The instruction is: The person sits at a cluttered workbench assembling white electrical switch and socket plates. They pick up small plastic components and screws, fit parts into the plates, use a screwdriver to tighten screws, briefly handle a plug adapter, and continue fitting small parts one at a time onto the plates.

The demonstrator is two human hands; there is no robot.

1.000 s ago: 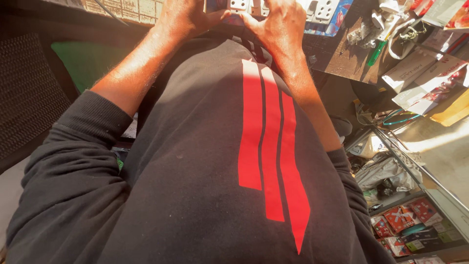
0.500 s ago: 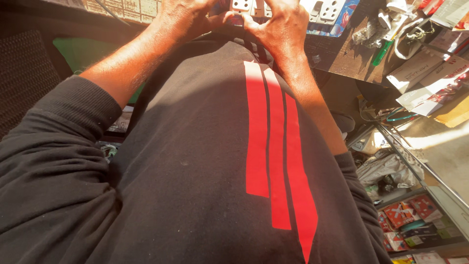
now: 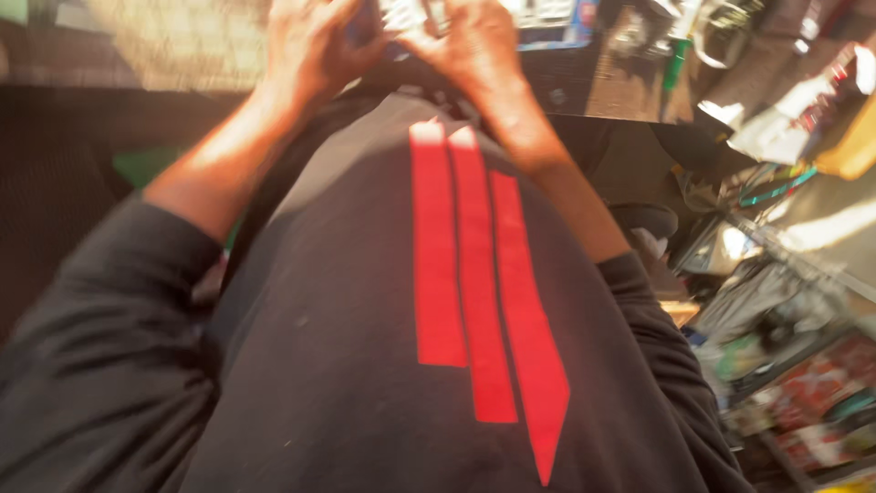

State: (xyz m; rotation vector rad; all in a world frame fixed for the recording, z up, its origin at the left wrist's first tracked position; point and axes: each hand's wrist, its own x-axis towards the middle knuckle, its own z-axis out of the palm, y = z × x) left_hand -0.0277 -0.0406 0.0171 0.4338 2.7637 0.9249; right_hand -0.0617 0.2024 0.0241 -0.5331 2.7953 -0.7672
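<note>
Both hands work close together at the near edge of the worktop (image 3: 630,82), right at the top of the view. The left hand (image 3: 315,46) has its fingers curled inward around the left side of a small white and grey part (image 3: 411,16), seemingly a piece of electrical fitting, though blur and the frame edge hide most of it. The right hand (image 3: 470,41) is bent over the same part from the other side, fingers folded down on it. Whether each hand truly pinches the part or only presses against it cannot be told from this view.

The part sits between the two hands, above the person's lap and just in front of the worktop edge. Behind the hands lies a blue-edged tray or card (image 3: 557,20) of pale fittings. Further right on the worktop, a green-handled tool (image 3: 677,59) stands out among loose clutter. Toward the right edge are crumpled papers (image 3: 776,119) and a yellow object (image 3: 849,146), with bright packets (image 3: 821,383) lower down beside the person.

As a judgement, the step in hand looks like fitting or prising the small part with both hands. The next move would call for a steady two-sided grip, with the part kept clear of the worktop edge.
</note>
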